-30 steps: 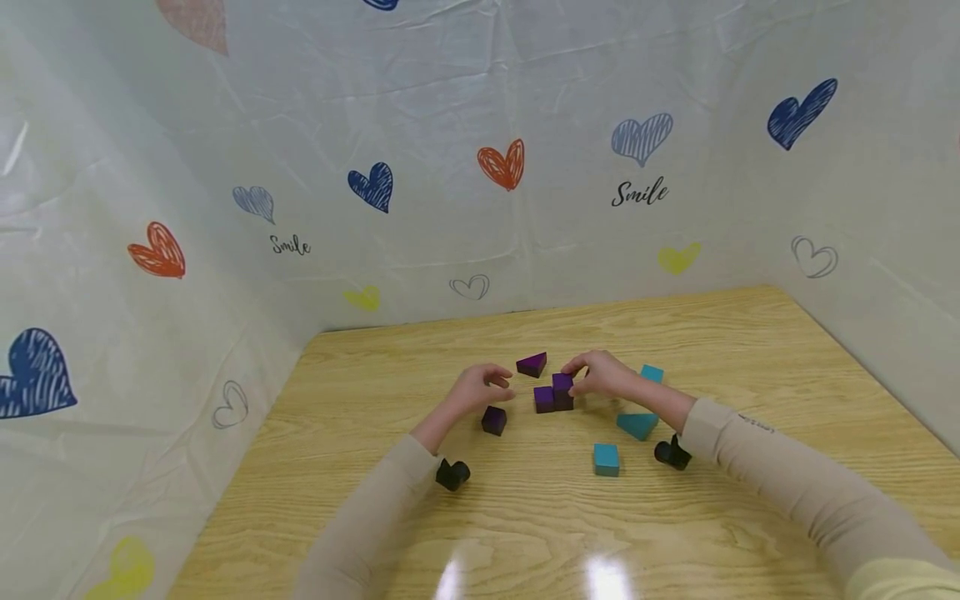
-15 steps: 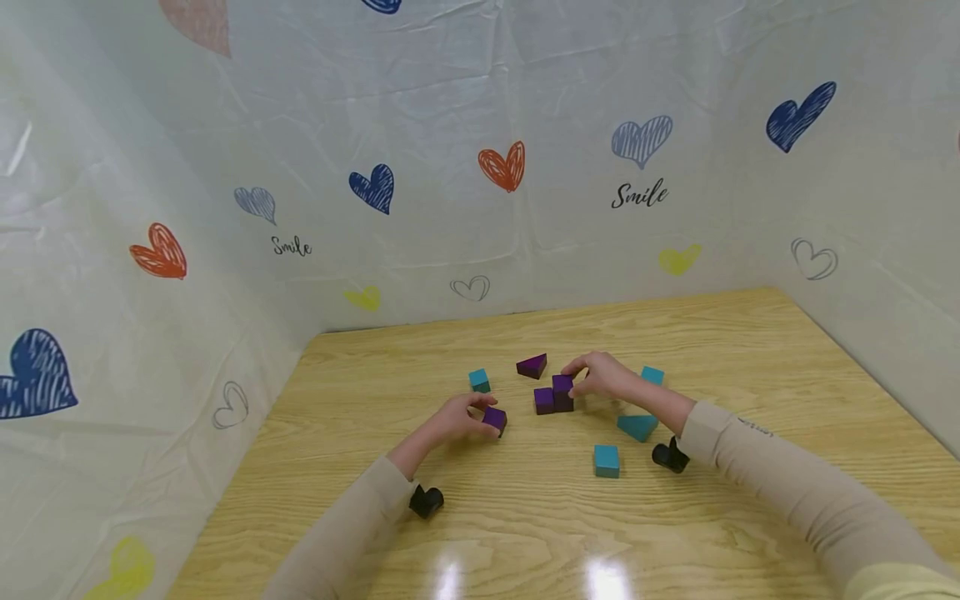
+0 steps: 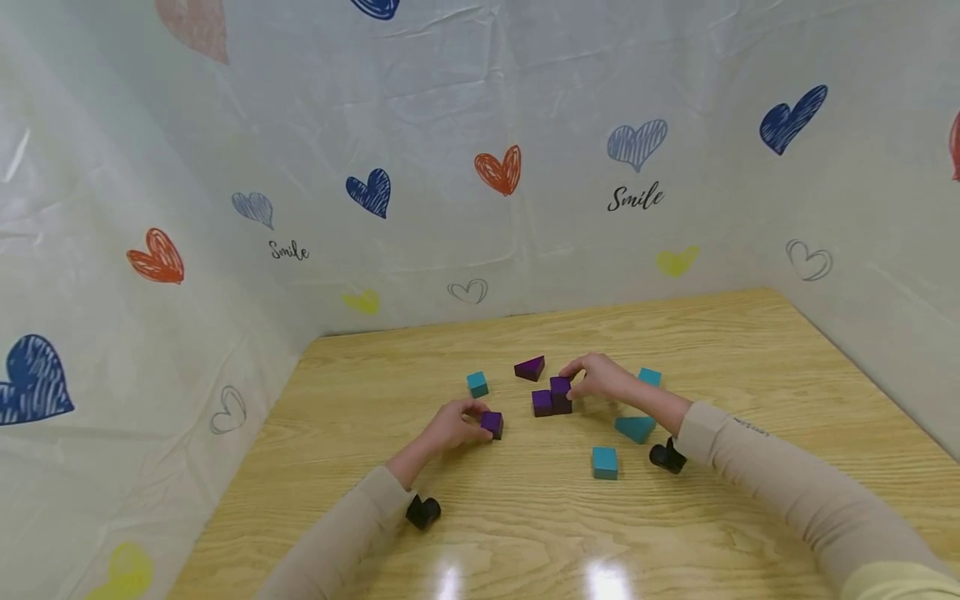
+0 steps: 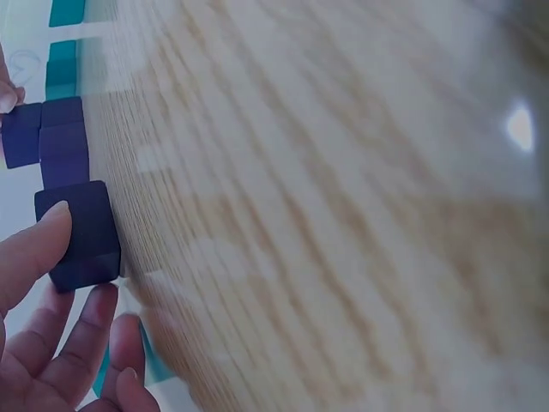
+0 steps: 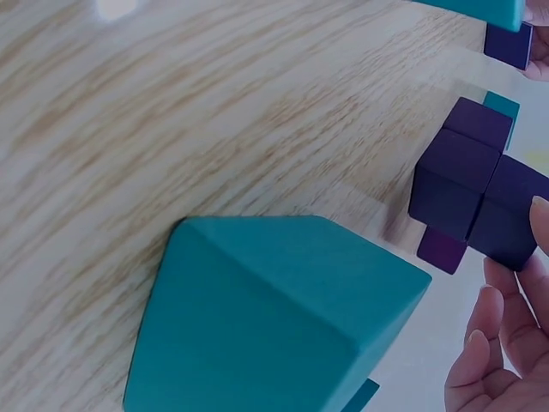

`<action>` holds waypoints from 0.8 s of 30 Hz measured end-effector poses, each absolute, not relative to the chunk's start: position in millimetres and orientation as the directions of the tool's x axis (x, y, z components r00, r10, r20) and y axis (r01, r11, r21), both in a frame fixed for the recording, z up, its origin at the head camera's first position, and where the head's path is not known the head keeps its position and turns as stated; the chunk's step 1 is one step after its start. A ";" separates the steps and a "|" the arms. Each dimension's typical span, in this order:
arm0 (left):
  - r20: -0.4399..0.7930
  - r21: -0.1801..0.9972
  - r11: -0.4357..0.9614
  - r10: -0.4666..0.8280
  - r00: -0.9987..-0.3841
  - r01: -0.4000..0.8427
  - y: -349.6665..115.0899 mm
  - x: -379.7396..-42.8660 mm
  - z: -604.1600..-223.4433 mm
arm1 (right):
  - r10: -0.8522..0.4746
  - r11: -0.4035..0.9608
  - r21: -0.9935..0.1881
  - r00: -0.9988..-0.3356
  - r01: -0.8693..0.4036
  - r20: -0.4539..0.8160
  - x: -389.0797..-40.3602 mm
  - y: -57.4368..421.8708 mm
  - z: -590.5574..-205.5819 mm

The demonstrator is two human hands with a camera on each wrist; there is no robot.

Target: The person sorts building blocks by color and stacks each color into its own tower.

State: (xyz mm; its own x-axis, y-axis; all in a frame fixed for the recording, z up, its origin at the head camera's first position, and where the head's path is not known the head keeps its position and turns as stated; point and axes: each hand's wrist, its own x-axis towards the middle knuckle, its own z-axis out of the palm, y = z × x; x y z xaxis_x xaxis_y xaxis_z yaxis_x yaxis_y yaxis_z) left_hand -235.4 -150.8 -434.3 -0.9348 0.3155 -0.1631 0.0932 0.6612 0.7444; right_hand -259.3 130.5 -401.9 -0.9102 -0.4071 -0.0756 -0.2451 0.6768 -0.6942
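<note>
In the head view my left hand pinches a purple cube low over the table, thumb on one face and fingertips on the opposite one. To its right, two purple cubes are stacked, and a third purple cube sits against the stack's left side. My right hand pinches the upper cube of that stack, which rests on the lower cube in the right wrist view. Behind them lies a purple triangular block.
Around the hands on the wooden table lie a teal cube, a teal triangular block, a teal square block and another teal block partly behind the right forearm. A heart-printed sheet borders the table's back and sides.
My left hand has come down and left onto the separate purple cube and taken hold of it, uncovering the teal cube behind. The right hand stays on the stack.
</note>
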 end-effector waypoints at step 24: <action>-0.150 0.785 0.618 0.255 -0.955 0.042 -131.2 -246.3 -425.3 | -0.402 0.685 -0.686 -0.912 -0.245 -0.075 -256.7 128.5 -398.3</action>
State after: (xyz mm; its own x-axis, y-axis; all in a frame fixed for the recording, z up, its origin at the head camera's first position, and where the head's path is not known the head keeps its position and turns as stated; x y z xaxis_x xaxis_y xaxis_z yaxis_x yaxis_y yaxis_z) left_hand -246.3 -131.2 -425.3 -0.9551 0.2552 -0.1502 0.0416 0.6177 0.7853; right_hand -256.7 128.5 -398.3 -0.9125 -0.4021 -0.0754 -0.2453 0.6852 -0.6858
